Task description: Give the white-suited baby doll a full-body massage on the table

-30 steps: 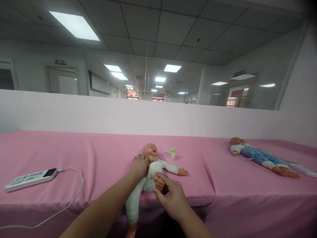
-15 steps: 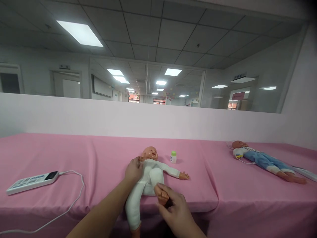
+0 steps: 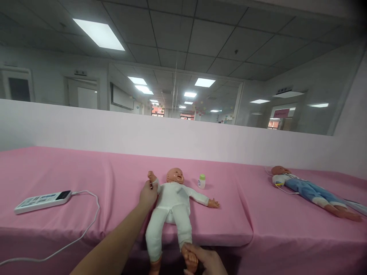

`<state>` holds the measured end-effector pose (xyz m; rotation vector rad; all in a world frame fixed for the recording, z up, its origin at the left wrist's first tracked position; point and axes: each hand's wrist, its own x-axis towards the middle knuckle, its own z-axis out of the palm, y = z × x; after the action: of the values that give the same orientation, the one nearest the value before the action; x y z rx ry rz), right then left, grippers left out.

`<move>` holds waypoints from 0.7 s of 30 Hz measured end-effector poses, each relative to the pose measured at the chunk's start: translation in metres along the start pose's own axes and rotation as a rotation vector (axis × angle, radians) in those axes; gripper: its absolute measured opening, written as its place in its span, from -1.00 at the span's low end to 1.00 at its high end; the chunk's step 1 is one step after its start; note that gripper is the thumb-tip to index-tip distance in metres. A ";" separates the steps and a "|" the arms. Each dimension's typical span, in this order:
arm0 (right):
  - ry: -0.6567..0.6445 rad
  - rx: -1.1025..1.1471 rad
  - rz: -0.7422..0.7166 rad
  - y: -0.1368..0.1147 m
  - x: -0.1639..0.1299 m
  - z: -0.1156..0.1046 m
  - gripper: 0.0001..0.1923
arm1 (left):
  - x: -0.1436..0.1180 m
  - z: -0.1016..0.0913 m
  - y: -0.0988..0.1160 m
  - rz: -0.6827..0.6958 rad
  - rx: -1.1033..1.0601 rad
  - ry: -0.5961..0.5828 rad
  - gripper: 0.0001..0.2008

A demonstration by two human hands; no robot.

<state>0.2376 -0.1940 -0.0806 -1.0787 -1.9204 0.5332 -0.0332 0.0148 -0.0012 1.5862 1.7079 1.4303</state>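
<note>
We see the doll [image 3: 173, 200] lying on its back on the pink table [image 3: 120, 179], near the front edge, head toward the white wall [image 3: 143, 135]. It wears a white suit. Its legs hang out over the table's edge. One arm of the doll is stretched out flat to our right; the other is lifted up beside its head.

Our left hand [image 3: 148, 195] is closed around that lifted arm, near the wrist, with the doll's small hand showing above our fingers. Our right hand [image 3: 204, 262] sits at the bottom edge of the view, wrapped around the doll's bare foot [image 3: 190, 259]; only part of this hand shows. The other foot is just beside it, cut off by the frame.

A small bottle [image 3: 202, 181] with a green cap stands upright near the doll's head, to the right. Well off to the left lies a white remote [image 3: 43, 201] with a cord [image 3: 83, 236] trailing down over the table's edge. Far to the right a second doll [image 3: 311, 191] in blue lies on its back.
</note>
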 end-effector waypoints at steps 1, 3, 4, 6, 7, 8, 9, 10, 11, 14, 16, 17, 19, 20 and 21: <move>0.033 0.000 -0.027 -0.009 0.005 -0.006 -0.41 | -0.004 0.000 0.008 0.079 0.083 -0.053 -0.76; 0.101 -0.010 -0.070 -0.032 0.019 -0.022 -0.43 | -0.013 0.000 0.025 0.259 0.256 -0.139 -0.75; 0.104 -0.004 -0.080 -0.044 0.027 -0.029 -0.46 | -0.017 0.002 0.033 0.340 0.339 -0.177 -0.73; 0.161 0.005 -0.046 -0.062 0.045 -0.042 -0.50 | -0.024 0.005 0.045 0.481 0.479 -0.248 -0.73; 0.179 0.013 -0.029 -0.068 0.055 -0.045 -0.51 | -0.026 0.006 0.050 0.540 0.539 -0.284 -0.76; 0.198 0.013 -0.015 -0.071 0.066 -0.047 -0.50 | -0.027 0.008 0.053 0.590 0.592 -0.317 -0.77; 0.211 0.004 -0.009 -0.072 0.077 -0.048 -0.50 | -0.028 0.009 0.055 0.628 0.639 -0.341 -0.77; 0.222 -0.009 -0.008 -0.072 0.087 -0.047 -0.49 | -0.028 0.010 0.056 0.650 0.680 -0.356 -0.77; 0.231 -0.025 -0.008 -0.071 0.096 -0.044 -0.49 | -0.028 0.010 0.056 0.657 0.713 -0.363 -0.76; 0.247 -0.047 0.005 -0.067 0.114 -0.036 -0.50 | -0.025 0.009 0.052 0.618 0.733 -0.357 -0.77; 0.242 -0.030 0.013 -0.069 0.114 -0.032 -0.50 | -0.024 0.007 0.047 0.563 0.663 -0.320 -0.78; 0.233 -0.016 0.009 -0.071 0.111 -0.032 -0.49 | -0.023 0.005 0.043 0.528 0.604 -0.295 -0.78; 0.207 0.022 -0.003 -0.077 0.099 -0.034 -0.48 | -0.022 0.001 0.035 0.436 0.465 -0.242 -0.75; 0.195 0.043 -0.007 -0.081 0.091 -0.037 -0.48 | -0.021 -0.001 0.030 0.383 0.390 -0.217 -0.73; 0.185 0.058 -0.011 -0.084 0.082 -0.040 -0.49 | -0.020 -0.004 0.024 0.329 0.316 -0.192 -0.71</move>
<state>0.2079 -0.1714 0.0378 -1.0429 -1.7389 0.4636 -0.0192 -0.0087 0.0147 2.1827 1.6776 1.1348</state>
